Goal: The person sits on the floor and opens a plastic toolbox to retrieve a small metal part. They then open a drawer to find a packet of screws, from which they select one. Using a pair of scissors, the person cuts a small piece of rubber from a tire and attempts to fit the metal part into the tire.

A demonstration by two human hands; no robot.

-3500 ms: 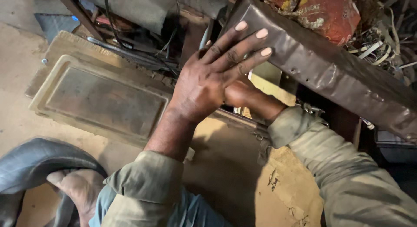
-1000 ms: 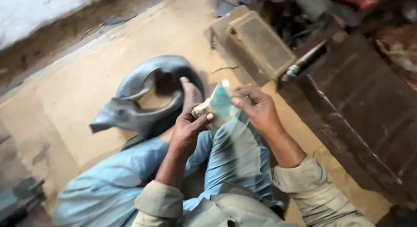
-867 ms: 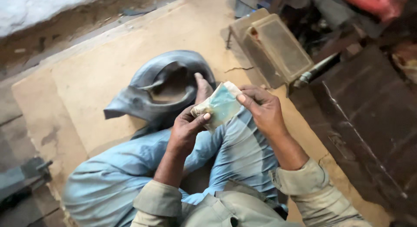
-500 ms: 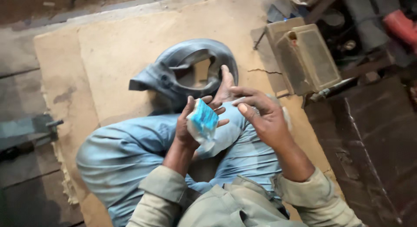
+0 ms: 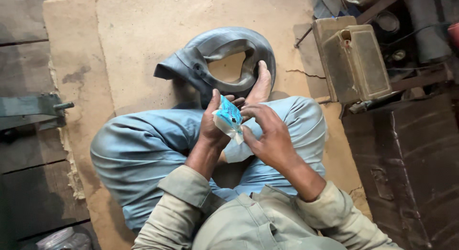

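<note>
Seated cross-legged mid-mat, the left hand (image 5: 213,130) grips a small blue packet (image 5: 228,117); right hand (image 5: 267,135) fingers pinch its lower edge, seemingly opening it. Tearing needs firm counter-hold.

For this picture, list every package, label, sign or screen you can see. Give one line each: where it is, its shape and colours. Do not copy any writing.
Small packet: held between the left hand and right hand above the lap; flat soft pouch, bright blue with white edges.
No signs or screens in view.
</note>
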